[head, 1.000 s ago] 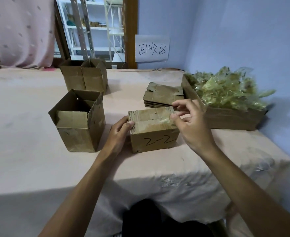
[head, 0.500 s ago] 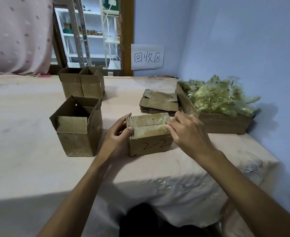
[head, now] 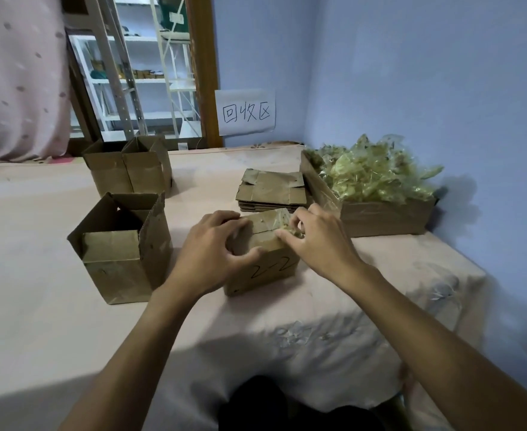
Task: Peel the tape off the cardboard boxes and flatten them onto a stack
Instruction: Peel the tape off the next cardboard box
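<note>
Item 1: small box [head: 271, 269], cardboard, closed. It stands on the table [head: 38, 259] right in front of you, just ahead of the stack of flattened boxes [head: 271, 191]. Its long axis runs left to right, with the right end turned slightly away from you. The side marked "2-2" faces you and the taped top faces up.

Item 2: tape [head: 279, 220], clear and shiny, lying across the top of the small box. Its right-hand part is bunched up at your fingertips.

Item 3: your left hand [head: 209, 253]. Fingers curled over the top left of the small box, thumb pressed on the marked side; it grips the box.

Item 4: your right hand [head: 318, 244]. Thumb and fingertips pinch the bunched tape at the top right edge of the small box.

Item 5: open box [head: 122, 247], upright, flaps up, well to the left of the small box.

Item 6: two open boxes [head: 128, 166], upright, touching side by side, farther back on the left.

Item 7: tray box [head: 380, 213], low and wide, beside the stack on the right. Heaped with crumpled tape [head: 371, 172].

Item 8: paper sign [head: 246, 112], handwritten, on the wall behind the table.
</note>
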